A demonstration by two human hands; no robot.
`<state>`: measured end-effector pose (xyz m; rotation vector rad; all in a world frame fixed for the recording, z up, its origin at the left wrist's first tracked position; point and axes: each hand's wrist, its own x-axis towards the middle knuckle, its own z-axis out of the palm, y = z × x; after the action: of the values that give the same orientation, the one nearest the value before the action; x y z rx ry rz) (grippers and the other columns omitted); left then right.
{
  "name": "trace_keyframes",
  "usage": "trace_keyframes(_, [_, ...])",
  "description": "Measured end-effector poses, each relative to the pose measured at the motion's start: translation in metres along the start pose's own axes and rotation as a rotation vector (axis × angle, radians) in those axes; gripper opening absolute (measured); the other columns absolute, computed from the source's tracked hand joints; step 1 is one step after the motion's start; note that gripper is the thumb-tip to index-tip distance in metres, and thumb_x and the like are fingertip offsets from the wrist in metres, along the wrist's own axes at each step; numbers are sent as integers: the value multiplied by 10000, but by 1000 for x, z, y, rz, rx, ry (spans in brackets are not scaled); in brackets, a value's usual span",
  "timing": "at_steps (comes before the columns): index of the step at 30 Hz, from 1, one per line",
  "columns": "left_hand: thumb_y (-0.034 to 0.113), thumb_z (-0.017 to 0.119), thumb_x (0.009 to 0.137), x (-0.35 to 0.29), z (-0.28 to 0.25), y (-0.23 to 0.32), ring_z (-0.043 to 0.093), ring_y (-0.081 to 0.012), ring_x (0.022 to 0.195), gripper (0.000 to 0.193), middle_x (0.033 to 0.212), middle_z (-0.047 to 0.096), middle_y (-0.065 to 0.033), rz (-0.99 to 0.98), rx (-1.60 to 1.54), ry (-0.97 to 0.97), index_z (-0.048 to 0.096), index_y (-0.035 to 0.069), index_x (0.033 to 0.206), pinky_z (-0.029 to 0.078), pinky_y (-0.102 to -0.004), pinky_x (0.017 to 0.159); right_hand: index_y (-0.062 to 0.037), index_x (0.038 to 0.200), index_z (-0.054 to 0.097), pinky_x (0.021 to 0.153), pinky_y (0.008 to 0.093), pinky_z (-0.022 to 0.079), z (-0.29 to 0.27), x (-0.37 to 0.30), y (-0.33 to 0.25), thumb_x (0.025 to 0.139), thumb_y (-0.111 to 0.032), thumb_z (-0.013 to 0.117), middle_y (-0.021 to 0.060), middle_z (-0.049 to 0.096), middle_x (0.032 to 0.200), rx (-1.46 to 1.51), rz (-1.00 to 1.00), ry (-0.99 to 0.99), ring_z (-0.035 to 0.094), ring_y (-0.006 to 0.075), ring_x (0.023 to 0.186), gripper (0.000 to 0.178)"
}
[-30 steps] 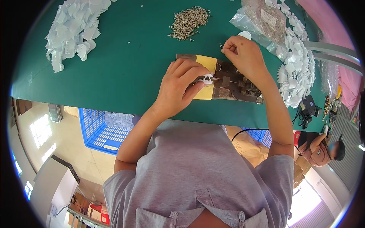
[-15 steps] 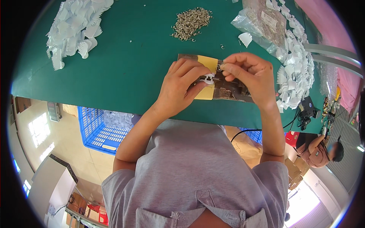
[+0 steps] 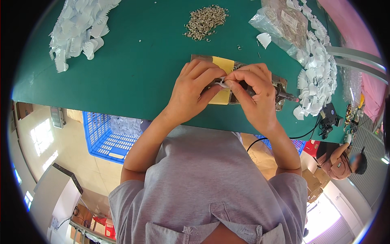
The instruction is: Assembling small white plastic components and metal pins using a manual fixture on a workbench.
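A small white plastic part (image 3: 223, 85) is held above the yellow strip (image 3: 221, 97) of a brown block (image 3: 280, 83), pinched between thumb and fingers of the left hand (image 3: 193, 87). Its visible end is pointed rightward; most of it is covered, so its long axis cannot be told. At that end, thumb and forefinger of the right hand (image 3: 256, 89) are set close together; whether anything is gripped between them cannot be told. The block is laid lengthwise left to right on the green tabletop (image 3: 134, 77). Beyond it, metal clips (image 3: 206, 22) are heaped, and white toothed pieces (image 3: 81, 30) are piled at far left
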<state>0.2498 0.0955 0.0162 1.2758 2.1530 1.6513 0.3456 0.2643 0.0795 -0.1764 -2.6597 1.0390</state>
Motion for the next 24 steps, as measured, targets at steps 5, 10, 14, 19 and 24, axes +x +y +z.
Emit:
trace_keyframes(5, [37,765,817,0,0,0,613,-318,1064,316,1110,667,-66,-1,2,1,679,94,1116,474,-433,903,-114,921,763,870,365,397,6,-5,0,827,-71,813,-19,706,912,-11,0,32,587,209,920,115])
trace_keyframes(10, [37,769,815,1,0,0,613,-315,1062,320,1107,667,-64,-7,-17,-7,681,94,1118,473,-429,900,-131,925,777,867,359,407,13,-11,-1,793,-53,830,-29,720,924,-29,-28,178,594,197,924,162])
trace_keyframes(14, [40,770,818,-1,0,-1,613,-310,1060,316,1105,670,-60,-6,4,-4,684,97,1116,471,-431,900,-130,885,762,851,355,422,8,-3,-8,792,-52,830,-27,721,919,-6,62,135,605,193,889,139])
trace_keyframes(19, [41,769,821,1,-2,0,612,-309,1059,308,1102,673,-60,9,8,-8,687,99,1112,469,-433,901,-48,916,674,736,326,514,-9,22,4,820,-78,820,41,716,890,306,345,-227,640,164,777,177])
trace_keyframes(24, [-43,761,802,3,-4,4,622,-334,1060,323,1120,681,-103,6,-7,-44,688,41,1105,511,-425,893,-8,949,654,713,303,531,-18,41,12,826,-103,825,56,707,852,388,468,-447,652,127,778,231])
